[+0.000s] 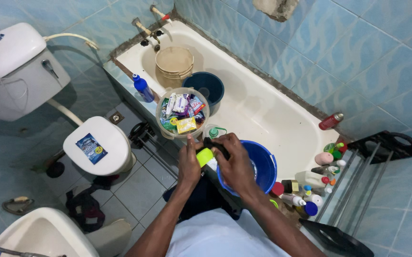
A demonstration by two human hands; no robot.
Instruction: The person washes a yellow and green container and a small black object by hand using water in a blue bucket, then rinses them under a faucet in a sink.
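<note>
Both hands work over the tub edge: left hand (189, 164) grips a yellow-green bottle (205, 156), right hand (234, 164) closes on its black cap (215, 145), just beside the blue basin (263, 164). Cap still on; can't tell if loosened. Clear tub of sachets (183, 114) sits untouched.

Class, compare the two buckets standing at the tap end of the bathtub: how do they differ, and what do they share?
The beige bucket is pale tan, while the dark blue bucket is deep navy-teal. The beige bucket stands right under the taps; the dark blue bucket stands further from them, beside the clear container of sachets. The beige one shows a ridged rim; the blue one's rim looks plain. Both are round, upright, open-topped and inside the bathtub.
</note>
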